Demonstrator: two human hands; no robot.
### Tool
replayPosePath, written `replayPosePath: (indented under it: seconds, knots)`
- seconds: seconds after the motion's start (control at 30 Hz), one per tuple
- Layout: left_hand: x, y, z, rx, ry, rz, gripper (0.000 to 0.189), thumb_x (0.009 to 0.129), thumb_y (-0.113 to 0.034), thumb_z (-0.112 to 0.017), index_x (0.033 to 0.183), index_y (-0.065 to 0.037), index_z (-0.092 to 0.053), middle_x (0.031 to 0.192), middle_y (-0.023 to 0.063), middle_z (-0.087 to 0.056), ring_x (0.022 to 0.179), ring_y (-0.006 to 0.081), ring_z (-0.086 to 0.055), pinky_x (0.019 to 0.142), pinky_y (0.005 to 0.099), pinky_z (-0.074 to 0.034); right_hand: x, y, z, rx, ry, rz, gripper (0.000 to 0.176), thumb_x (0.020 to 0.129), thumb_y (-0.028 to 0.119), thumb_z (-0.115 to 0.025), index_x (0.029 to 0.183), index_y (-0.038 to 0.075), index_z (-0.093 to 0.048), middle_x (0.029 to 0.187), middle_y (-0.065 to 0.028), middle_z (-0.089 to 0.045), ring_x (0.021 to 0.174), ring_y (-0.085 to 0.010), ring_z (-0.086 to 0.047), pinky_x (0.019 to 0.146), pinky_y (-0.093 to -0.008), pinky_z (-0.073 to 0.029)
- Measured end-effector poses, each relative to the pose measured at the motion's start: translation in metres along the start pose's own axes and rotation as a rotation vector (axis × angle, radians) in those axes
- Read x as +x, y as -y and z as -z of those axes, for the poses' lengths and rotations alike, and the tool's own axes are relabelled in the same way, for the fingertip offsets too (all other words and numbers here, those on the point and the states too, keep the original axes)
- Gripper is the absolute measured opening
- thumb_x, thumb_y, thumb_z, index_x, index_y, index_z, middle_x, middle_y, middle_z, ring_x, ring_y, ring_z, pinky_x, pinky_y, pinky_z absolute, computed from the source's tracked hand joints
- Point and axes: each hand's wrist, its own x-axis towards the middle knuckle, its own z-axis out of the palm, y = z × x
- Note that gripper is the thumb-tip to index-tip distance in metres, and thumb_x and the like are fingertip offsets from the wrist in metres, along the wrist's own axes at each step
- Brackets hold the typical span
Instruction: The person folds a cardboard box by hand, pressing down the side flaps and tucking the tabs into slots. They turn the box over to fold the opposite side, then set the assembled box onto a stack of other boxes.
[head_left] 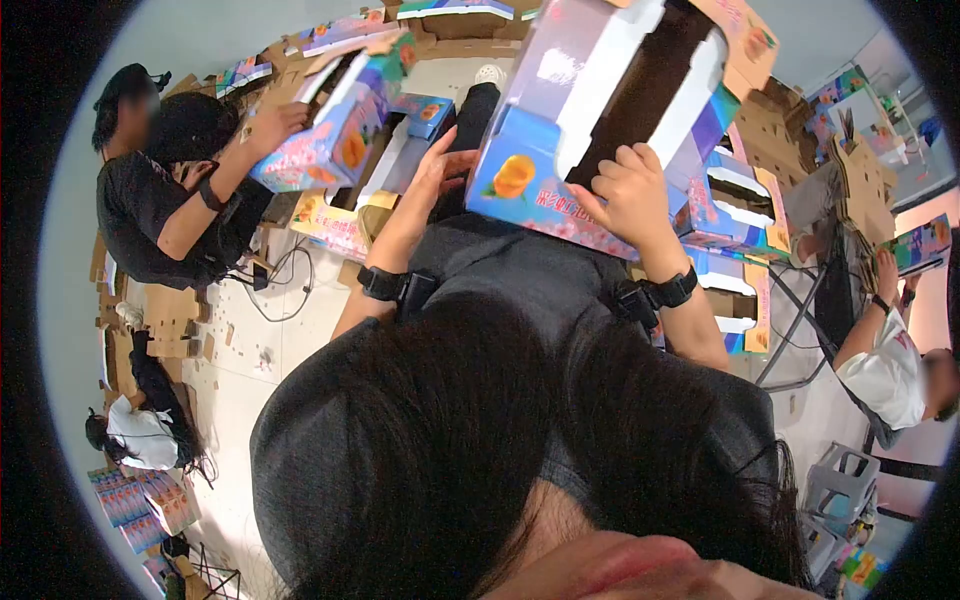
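Note:
A large printed cardboard box [545,195], blue and pink with an orange fruit picture, is tilted in front of my chest. Its long opening shows a brown inside between white flaps. My right hand [630,195] grips the front panel's edge, fingers curled over the rim and thumb on the printed face. My left hand [440,180] is beside the box's left side, palm toward it, fingers stretched out. Below and left of that hand, another open printed box [335,225] shows partly hidden.
At left, a person in black [160,205] handles a similar box [345,125]. More open boxes [735,205] are stacked at my right, by a folding stand's legs [795,320]. A person in white [885,370] works far right. Grey stools [840,485] stand lower right; a cable [290,310] lies on the floor.

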Motion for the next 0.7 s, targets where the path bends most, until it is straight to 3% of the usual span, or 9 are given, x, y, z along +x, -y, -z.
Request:
replayPosePath:
  seconds: [0.1,0.23,0.47,0.57,0.7]
  knots:
    - [-0.002,-0.009,-0.007,0.062,-0.032,0.006,0.077,0.096,-0.062,-0.038,0.153,-0.011,-0.024,0.141,0.0125,-0.049,0.130,0.0251,-0.046,0.109,0.0410,-0.031,-0.005,-0.005,-0.002,-0.036,-0.055,-0.070,0.038,0.076,0.036,-0.071,0.053,0.008,-0.063,0.059,-0.0032,-0.054,0.071,-0.0234,-0.052,0.076,-0.0391,-0.041]
    - [-0.005,-0.017,-0.012,0.082,-0.096,0.008,0.058,0.101,-0.048,-0.039,0.146,-0.011,-0.038,0.133,0.0112,-0.056,0.126,0.0207,-0.050,0.105,0.0365,-0.035,-0.013,-0.014,0.000,-0.050,-0.092,-0.174,0.036,0.080,0.033,-0.069,0.054,0.008,-0.063,0.060,-0.0039,-0.055,0.070,-0.0234,-0.051,0.077,-0.0395,-0.039]
    - [-0.007,-0.030,-0.018,0.067,-0.042,0.071,0.047,0.103,-0.039,-0.041,0.137,-0.007,-0.048,0.121,0.0096,-0.063,0.117,0.0181,-0.057,0.101,0.0310,-0.038,-0.042,-0.030,0.003,-0.077,-0.150,-0.330,0.032,0.084,0.028,-0.066,0.062,0.006,-0.063,0.063,-0.0060,-0.055,0.072,-0.0265,-0.051,0.081,-0.0425,-0.037]
    - [-0.005,-0.028,-0.021,0.075,-0.028,0.096,0.045,0.103,-0.037,-0.041,0.134,-0.006,-0.050,0.119,0.0097,-0.064,0.115,0.0181,-0.058,0.100,0.0305,-0.039,-0.051,-0.028,0.010,-0.119,-0.152,-0.339,0.043,0.077,0.042,-0.072,0.060,0.004,-0.060,0.062,-0.0072,-0.053,0.072,-0.0275,-0.051,0.082,-0.0431,-0.037]
    - [-0.007,-0.027,-0.025,0.078,0.001,0.094,0.043,0.103,-0.036,-0.042,0.129,-0.005,-0.055,0.116,0.0098,-0.065,0.112,0.0180,-0.059,0.098,0.0302,-0.041,-0.058,-0.014,0.035,-0.066,-0.155,-0.350,0.061,0.059,0.059,-0.079,0.062,0.002,-0.058,0.063,-0.0082,-0.052,0.074,-0.0281,-0.051,0.084,-0.0440,-0.036]
